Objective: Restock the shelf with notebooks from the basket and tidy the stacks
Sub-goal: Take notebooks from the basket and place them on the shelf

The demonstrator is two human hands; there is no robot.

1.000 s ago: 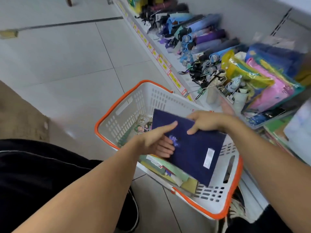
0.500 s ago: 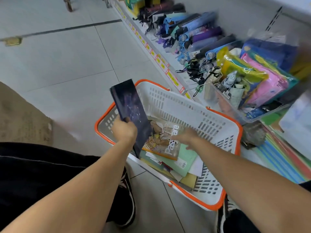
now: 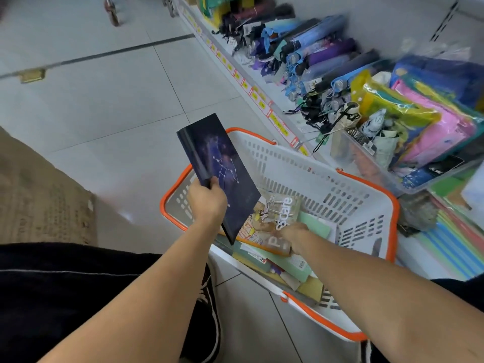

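Left grip point(image 3: 207, 203) pinches the dark notebook point(image 3: 220, 171) by its lower edge, tilted above the basket point(image 3: 366, 205), right grip point(image 3: 293, 235) closing on the wrapped notebook point(image 3: 272, 224) beneath it, exact hold unclear; slick wrap could slip, one-edge hold could drop.

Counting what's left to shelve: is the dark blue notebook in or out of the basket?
Out: the left hand holds the dark blue notebook raised above the basket.
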